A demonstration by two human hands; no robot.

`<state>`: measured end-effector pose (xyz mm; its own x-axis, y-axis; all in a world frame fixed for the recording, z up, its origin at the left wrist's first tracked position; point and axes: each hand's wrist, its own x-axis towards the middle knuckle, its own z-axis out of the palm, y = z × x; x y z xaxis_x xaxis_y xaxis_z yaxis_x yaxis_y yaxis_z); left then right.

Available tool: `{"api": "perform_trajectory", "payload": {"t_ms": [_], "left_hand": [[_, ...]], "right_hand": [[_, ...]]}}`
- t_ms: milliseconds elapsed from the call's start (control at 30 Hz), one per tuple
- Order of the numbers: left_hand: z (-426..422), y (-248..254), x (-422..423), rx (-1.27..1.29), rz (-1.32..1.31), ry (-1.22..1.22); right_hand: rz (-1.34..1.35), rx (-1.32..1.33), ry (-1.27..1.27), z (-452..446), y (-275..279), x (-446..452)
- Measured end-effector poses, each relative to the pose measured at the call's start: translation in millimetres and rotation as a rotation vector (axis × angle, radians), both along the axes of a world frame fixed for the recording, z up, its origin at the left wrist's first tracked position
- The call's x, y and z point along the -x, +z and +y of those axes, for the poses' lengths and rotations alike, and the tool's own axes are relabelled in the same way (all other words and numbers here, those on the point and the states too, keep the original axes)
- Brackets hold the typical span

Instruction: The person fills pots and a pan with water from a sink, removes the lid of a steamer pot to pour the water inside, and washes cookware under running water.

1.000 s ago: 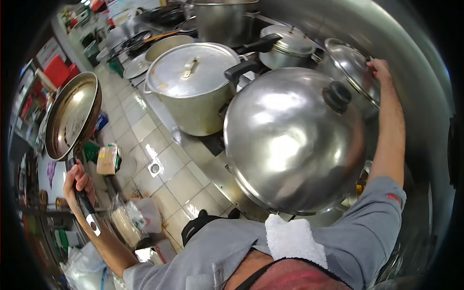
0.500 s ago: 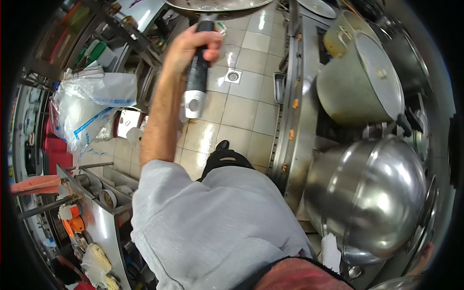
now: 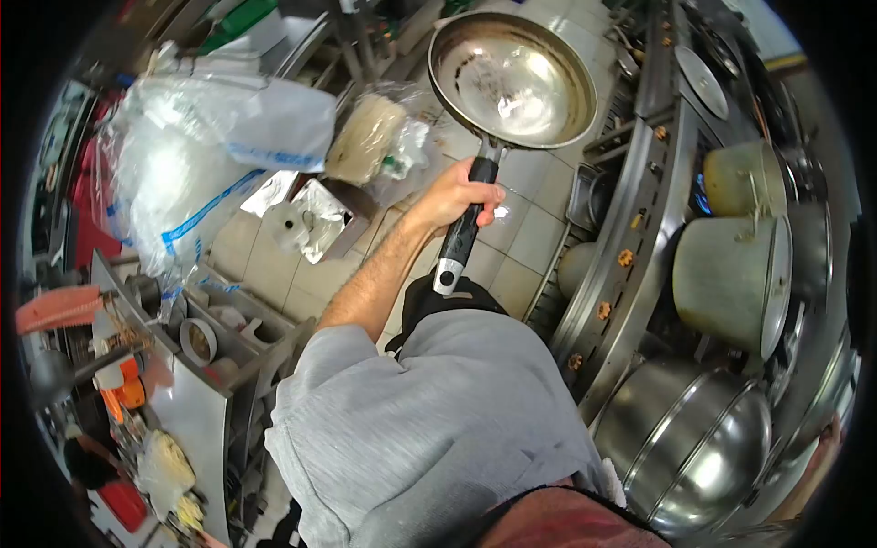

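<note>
My left hand (image 3: 464, 194) is wrapped round the black handle of a frying pan (image 3: 507, 91). The pan is round and metal, with brown stains on its inside, and it is held out in front of my body above the tiled floor. A steel ring end of the handle points back toward my waist. At the far right edge, part of what appears to be my right hand (image 3: 829, 438) shows beside the stove. Its fingers are too cut off and dim to make out.
On the right, the stove bears large pots (image 3: 731, 283), steel bowls (image 3: 685, 438) and a burning blue flame (image 3: 702, 194). Left of me are a hanging plastic bag (image 3: 201, 155), an open box (image 3: 324, 219) and a steel counter (image 3: 187, 402) with pots beneath.
The frying pan, mostly out of view before, now shows whole; it and my left hand appear lower and farther right. The camera view has turned, bringing the wrapped package and box into view.
</note>
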<state>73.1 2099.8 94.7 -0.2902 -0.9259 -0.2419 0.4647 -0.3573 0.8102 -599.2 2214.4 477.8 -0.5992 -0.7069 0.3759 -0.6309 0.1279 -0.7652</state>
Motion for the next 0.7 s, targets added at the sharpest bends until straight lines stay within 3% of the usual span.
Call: {"api": "perform_trajectory", "payload": {"t_ms": [167,267,367,500,700], "left_hand": [[61.9,-35.5,-39.3,-0.139,0.06,0.095],[103.7,-57.2,-54.4,-0.179,0.02,0.155],[148.4,-68.4,-64.2,-0.283,0.068,0.256],[210.4,-84.7,-64.1,-0.357,0.119,0.431],[291.8,-81.1,-32.3,-0.47,0.112,0.831]], "right_hand": [[-0.125,-0.127,0.343,-177.4,-67.1,-57.6],[-0.232,-0.187,0.57,-255.7,-124.4,-166.1],[-0.169,-0.349,0.721,-288.8,-185.4,-305.2],[-0.184,-0.53,1.074,-325.4,-292.0,-417.4],[-0.146,-0.851,1.464,-297.6,-404.1,-583.8]]}}
